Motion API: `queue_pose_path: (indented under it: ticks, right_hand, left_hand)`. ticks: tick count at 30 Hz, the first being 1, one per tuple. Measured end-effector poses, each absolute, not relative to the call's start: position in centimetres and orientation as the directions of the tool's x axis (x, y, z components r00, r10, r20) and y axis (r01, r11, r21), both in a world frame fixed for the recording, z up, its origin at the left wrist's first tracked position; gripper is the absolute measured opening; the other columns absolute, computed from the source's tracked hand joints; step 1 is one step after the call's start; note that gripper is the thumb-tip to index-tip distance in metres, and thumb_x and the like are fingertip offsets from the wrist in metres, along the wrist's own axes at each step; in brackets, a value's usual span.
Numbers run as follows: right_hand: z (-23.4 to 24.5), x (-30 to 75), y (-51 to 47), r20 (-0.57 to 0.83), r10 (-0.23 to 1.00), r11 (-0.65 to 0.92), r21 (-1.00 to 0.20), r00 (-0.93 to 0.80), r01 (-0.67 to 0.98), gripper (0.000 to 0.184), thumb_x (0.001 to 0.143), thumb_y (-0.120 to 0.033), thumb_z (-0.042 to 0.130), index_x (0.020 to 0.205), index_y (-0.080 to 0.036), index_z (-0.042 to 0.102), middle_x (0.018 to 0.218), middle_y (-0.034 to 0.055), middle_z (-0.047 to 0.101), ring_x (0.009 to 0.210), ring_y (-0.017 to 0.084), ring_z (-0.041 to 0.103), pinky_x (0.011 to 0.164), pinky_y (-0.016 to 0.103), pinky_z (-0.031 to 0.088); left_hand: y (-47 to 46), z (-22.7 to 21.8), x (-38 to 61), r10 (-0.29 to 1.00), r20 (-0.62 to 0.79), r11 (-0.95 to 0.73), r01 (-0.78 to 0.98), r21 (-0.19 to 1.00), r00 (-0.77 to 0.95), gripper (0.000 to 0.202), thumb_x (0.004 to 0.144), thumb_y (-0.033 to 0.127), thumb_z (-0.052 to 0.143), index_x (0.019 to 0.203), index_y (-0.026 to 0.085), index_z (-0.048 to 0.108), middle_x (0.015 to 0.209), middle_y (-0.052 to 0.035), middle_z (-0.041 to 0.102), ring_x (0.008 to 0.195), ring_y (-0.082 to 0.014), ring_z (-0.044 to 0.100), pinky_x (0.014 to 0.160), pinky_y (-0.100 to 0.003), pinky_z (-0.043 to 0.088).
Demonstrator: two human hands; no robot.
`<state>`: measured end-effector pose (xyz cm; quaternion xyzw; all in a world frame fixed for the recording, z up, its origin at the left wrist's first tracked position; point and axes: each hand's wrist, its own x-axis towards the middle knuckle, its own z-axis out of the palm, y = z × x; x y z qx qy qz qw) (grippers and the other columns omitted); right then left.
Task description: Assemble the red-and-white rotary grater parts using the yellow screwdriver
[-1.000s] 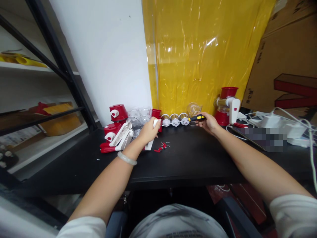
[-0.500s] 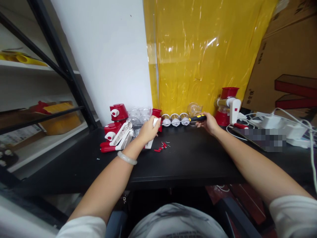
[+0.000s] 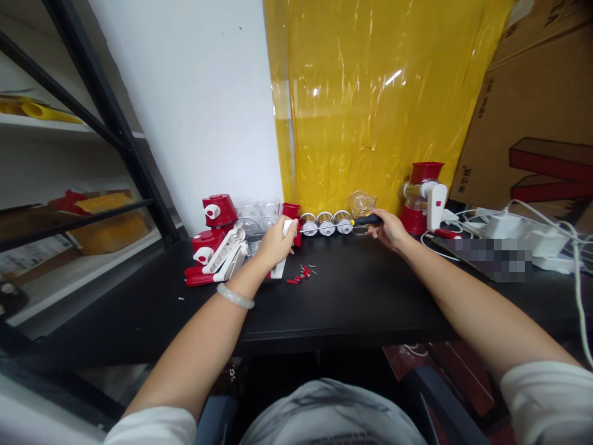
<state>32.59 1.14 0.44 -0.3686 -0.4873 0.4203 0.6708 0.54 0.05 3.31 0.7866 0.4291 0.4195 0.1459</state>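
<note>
My left hand point(image 3: 277, 242) is closed around a white plastic part point(image 3: 290, 227), mostly hidden by the fingers. My right hand point(image 3: 388, 230) grips the black-and-yellow handle of a screwdriver point(image 3: 368, 220). Its long thin shaft runs level to the left, and the tip meets the white part or stops right beside it; I cannot tell which. Under the left hand, more white plastic point(image 3: 278, 269) shows. Small red pieces and screws point(image 3: 303, 274) lie scattered on the black table point(image 3: 352, 303) between my arms. Behind the shaft stand three metal grater drums point(image 3: 327, 224) with white ends.
Left of my hand are red housings point(image 3: 219, 210), white crank handles with red grips point(image 3: 225, 256) and clear plastic parts point(image 3: 257, 212). An assembled red-and-white rotary grater point(image 3: 424, 198) stands at the right, beside white cables and adapters point(image 3: 503, 225). A yellow curtain point(image 3: 370, 111) hangs behind.
The screwdriver handle shows less yellow than before, as if turned in my right hand. Both hands keep nearly the same places; the whole view has shifted slightly.
</note>
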Motion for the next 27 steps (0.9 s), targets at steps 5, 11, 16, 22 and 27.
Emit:
queue_pose_path:
  ticks: [5, 11, 16, 22, 27]
  right_hand:
    - [0.58, 32.47, 0.97, 0.339, 0.924, 0.369, -0.912, 0.179, -0.179, 0.026, 0.084, -0.045, 0.06, 0.082, -0.02, 0.053, 0.043, -0.0041, 0.052, 0.031, 0.01, 0.046, 0.033, 0.022, 0.037]
    - [0.44, 32.29, 0.88, 0.343, 0.915, 0.374, -0.918, 0.21, -0.13, 0.037, 0.085, -0.055, 0.059, 0.076, -0.021, 0.05, 0.036, -0.008, 0.044, 0.024, 0.007, 0.035, 0.04, 0.024, 0.045]
    - [0.04, 32.48, 1.16, 0.338, 0.916, 0.362, -0.928, 0.218, -0.082, 0.041, 0.086, -0.059, 0.055, 0.07, -0.021, 0.048, 0.031, -0.0078, 0.039, 0.023, 0.007, 0.032, 0.041, 0.024, 0.046]
    - [0.33, 32.41, 1.34, 0.203, 0.952, 0.241, -0.959, 0.23, -0.151, 0.034, 0.091, -0.05, 0.045, 0.075, -0.02, 0.052, 0.041, -0.0011, 0.051, 0.032, 0.013, 0.047, 0.042, 0.026, 0.046]
    - [0.77, 32.51, 0.97, 0.181, 0.971, 0.218, -0.936, 0.155, -0.275, 0.02, 0.087, -0.033, 0.044, 0.085, -0.019, 0.058, 0.06, 0.0041, 0.063, 0.047, 0.016, 0.059, 0.052, 0.028, 0.051]
  left_hand:
    - [0.14, 3.27, 0.6, 0.802, 0.533, -0.585, 0.533, 0.612, 0.268, 0.037, 0.094, 0.056, 0.035, 0.097, 0.022, 0.05, 0.058, 0.0026, 0.059, 0.045, -0.0181, 0.061, 0.05, -0.029, 0.046]
    - [0.03, 3.44, 0.58, 0.789, 0.55, -0.6, 0.532, 0.598, 0.272, 0.036, 0.094, 0.054, 0.034, 0.097, 0.022, 0.05, 0.059, 0.0015, 0.059, 0.045, -0.0183, 0.061, 0.051, -0.029, 0.047]
    - [-0.27, 3.65, 0.54, 0.763, 0.583, -0.613, 0.599, 0.516, 0.278, 0.036, 0.095, 0.053, 0.035, 0.101, 0.021, 0.052, 0.059, 0.0006, 0.061, 0.051, -0.02, 0.063, 0.059, -0.031, 0.048]
    - [-0.33, 3.68, 0.58, 0.76, 0.589, -0.62, 0.574, 0.534, 0.273, 0.036, 0.095, 0.053, 0.034, 0.101, 0.022, 0.051, 0.06, 0.0003, 0.061, 0.049, -0.0198, 0.062, 0.057, -0.031, 0.047]
    - [-0.19, 3.53, 0.67, 0.783, 0.567, -0.599, 0.552, 0.579, 0.255, 0.036, 0.094, 0.054, 0.034, 0.1, 0.022, 0.051, 0.059, 0.0007, 0.06, 0.047, -0.0193, 0.061, 0.054, -0.03, 0.046]
